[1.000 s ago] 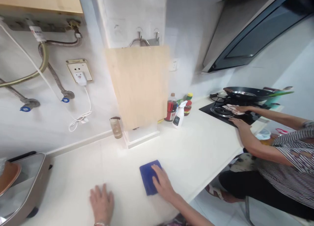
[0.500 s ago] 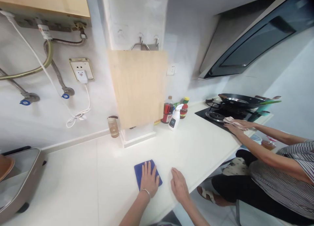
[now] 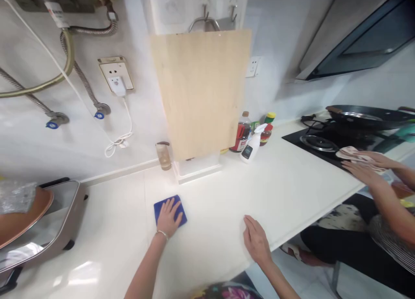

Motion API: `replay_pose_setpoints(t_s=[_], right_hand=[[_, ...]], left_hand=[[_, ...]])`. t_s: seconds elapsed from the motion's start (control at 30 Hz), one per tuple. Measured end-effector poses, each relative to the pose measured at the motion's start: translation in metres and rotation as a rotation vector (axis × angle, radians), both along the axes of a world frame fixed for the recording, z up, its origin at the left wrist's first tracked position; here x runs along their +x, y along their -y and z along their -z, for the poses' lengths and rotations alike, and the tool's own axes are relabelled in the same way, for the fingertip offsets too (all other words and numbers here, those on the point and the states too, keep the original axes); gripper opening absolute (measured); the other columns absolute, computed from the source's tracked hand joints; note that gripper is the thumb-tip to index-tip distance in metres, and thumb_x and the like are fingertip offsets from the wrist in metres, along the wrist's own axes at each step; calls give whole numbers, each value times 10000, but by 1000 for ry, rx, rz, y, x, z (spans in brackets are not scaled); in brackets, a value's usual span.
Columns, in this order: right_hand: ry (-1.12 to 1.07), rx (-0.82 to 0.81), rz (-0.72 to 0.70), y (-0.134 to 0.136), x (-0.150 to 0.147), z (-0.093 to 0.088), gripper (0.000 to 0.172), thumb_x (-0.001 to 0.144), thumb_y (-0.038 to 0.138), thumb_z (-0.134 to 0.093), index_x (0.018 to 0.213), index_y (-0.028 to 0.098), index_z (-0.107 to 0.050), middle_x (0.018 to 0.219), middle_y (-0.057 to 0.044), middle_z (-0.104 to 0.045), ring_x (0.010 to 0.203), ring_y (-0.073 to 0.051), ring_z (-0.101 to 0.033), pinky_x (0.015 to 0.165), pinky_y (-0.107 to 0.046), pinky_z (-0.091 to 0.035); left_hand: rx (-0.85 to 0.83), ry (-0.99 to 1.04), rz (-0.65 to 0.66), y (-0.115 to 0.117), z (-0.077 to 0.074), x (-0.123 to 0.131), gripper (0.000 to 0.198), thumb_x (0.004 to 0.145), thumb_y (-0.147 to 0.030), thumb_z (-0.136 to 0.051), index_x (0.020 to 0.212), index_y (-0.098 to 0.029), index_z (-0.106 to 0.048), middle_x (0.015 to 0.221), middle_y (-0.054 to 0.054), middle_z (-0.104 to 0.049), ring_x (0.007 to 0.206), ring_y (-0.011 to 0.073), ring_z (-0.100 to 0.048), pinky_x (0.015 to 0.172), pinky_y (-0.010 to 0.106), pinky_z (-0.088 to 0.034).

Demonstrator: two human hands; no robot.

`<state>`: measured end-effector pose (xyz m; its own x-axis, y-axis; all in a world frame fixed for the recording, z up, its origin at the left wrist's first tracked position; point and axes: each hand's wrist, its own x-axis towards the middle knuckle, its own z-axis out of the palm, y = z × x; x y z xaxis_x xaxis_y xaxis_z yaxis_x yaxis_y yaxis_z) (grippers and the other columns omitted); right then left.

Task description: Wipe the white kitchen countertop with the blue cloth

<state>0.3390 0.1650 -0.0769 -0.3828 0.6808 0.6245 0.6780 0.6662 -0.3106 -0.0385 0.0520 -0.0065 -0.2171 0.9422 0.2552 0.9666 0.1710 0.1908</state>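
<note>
My left hand (image 3: 168,216), a bracelet on its wrist, lies flat with fingers spread on a small blue cloth (image 3: 159,205) on the white counter (image 3: 292,191). My right hand (image 3: 256,240) rests palm down and open on the bare counter near its front edge, well to the right of the cloth and holding nothing.
A wooden cutting board (image 3: 202,91) hangs on the wall over a small jar (image 3: 164,155), a sauce bottle (image 3: 241,132) and a spray bottle (image 3: 251,145). At right another person's hands (image 3: 365,171) press a rag (image 3: 348,153) by the stove (image 3: 319,143) and wok (image 3: 366,116). A metal appliance (image 3: 48,230) stands at left.
The blue cloth passed from under my right hand to under my left, which slid it left and farther back. My right hand moved right to the counter edge.
</note>
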Motion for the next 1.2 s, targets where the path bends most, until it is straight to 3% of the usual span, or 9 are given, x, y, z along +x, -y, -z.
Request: replay_pose_setpoints(t_s=[0.07, 0.13, 0.23, 0.4, 0.53, 0.87, 1.03, 1.2], right_hand=[[-2, 7, -11, -1, 1, 1, 441, 942, 232, -400, 1377, 183, -450, 1309, -138, -575, 1207, -271, -538, 989, -519, -501], [-1, 16, -22, -1, 1, 0, 441, 942, 240, -400, 1377, 186, -446, 1309, -140, -572, 1197, -276, -541, 983, -526, -500], [8, -1, -19, -1, 0, -3, 438, 939, 236, -403, 1372, 179, -441, 1310, -142, -568, 1193, -271, -538, 998, -525, -487], [33, -49, 11, 3, -4, -12, 430, 939, 243, -403, 1362, 173, -436, 1312, -145, -564, 1207, -268, -527, 1005, -513, -477], [43, -66, 29, 4, -4, -13, 437, 939, 256, -394, 1368, 184, -428, 1296, -147, -571, 1198, -285, -533, 988, -530, -477], [18, -144, 37, 1, -1, -11, 457, 932, 303, -420, 1383, 230, -425, 1312, -141, -567, 1170, -306, -560, 958, -544, -494], [32, -170, 42, 0, 0, -8, 471, 936, 311, -409, 1402, 237, -415, 1320, -143, -565, 1160, -313, -569, 930, -541, -513], [52, -89, 37, -3, 0, -7, 478, 929, 292, -423, 1403, 234, -410, 1299, -143, -582, 1138, -308, -583, 905, -530, -530]], left_hand=[[-26, 6, -68, -2, -4, -19, 515, 921, -425, -423, 1394, -237, -502, 1517, 111, -441, 1426, 288, -354, 1167, 535, -318], [-20, -3, -165, -2, -1, -22, 561, 910, -443, -439, 1418, -205, -471, 1524, 129, -423, 1440, 304, -321, 1166, 544, -316], [28, -51, -300, 1, 12, -4, 588, 929, -401, -385, 1444, -120, -419, 1536, 172, -386, 1459, 319, -270, 1183, 565, -265], [61, -94, -322, -3, 22, 15, 589, 939, -359, -339, 1469, -102, -365, 1570, 184, -310, 1475, 324, -220, 1197, 576, -208], [51, -25, -291, -28, 16, -7, 587, 928, -389, -360, 1462, -147, -394, 1571, 147, -329, 1473, 301, -242, 1204, 555, -212], [20, 4, -347, -116, 8, -63, 586, 912, -385, -370, 1465, -193, -398, 1577, 108, -333, 1471, 288, -257, 1210, 540, -194], [0, 8, -358, -141, 3, -77, 585, 906, -388, -370, 1452, -185, -422, 1571, 116, -349, 1471, 292, -257, 1208, 537, -196], [14, 32, -367, -152, 3, -82, 587, 893, -382, -378, 1438, -172, -443, 1573, 117, -347, 1477, 288, -238, 1221, 521, -155]])
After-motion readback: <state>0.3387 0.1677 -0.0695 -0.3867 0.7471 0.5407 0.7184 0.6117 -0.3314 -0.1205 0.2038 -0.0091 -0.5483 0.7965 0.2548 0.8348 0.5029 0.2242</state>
